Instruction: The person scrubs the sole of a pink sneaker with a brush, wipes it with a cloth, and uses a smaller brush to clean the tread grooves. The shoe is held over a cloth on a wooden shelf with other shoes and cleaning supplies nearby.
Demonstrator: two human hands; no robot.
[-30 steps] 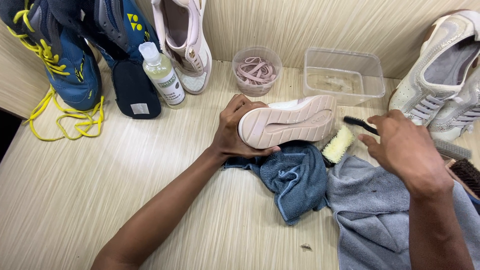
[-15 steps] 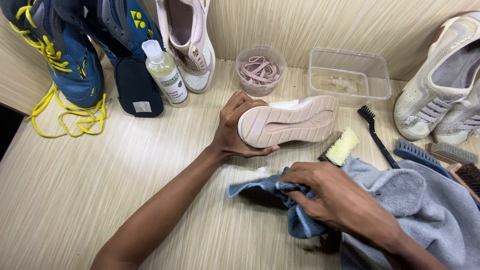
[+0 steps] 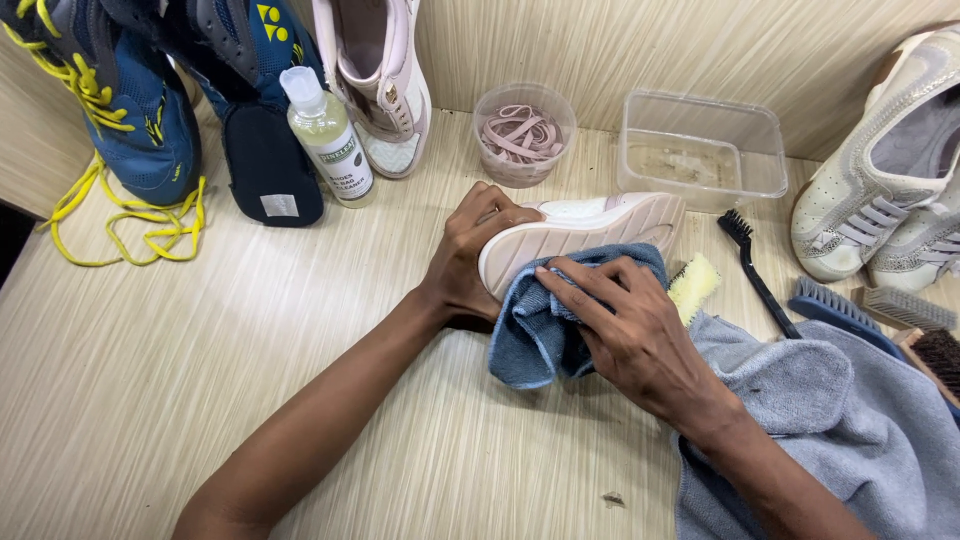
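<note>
Blue cloth (image 3: pixel 535 335) pressed flat against the pale sole of the white shoe (image 3: pixel 585 235) by the right hand (image 3: pixel 630 325), fingers spread over the fabric. Left hand (image 3: pixel 475 255) wraps the shoe's heel end, tipping it on its side on the tabletop (image 3: pixel 250 360). Just right of the right hand lie a yellow-bristled brush (image 3: pixel 692 287) and a thin black brush (image 3: pixel 755 275); a grey towel (image 3: pixel 830 430) sits under the right forearm.
</note>
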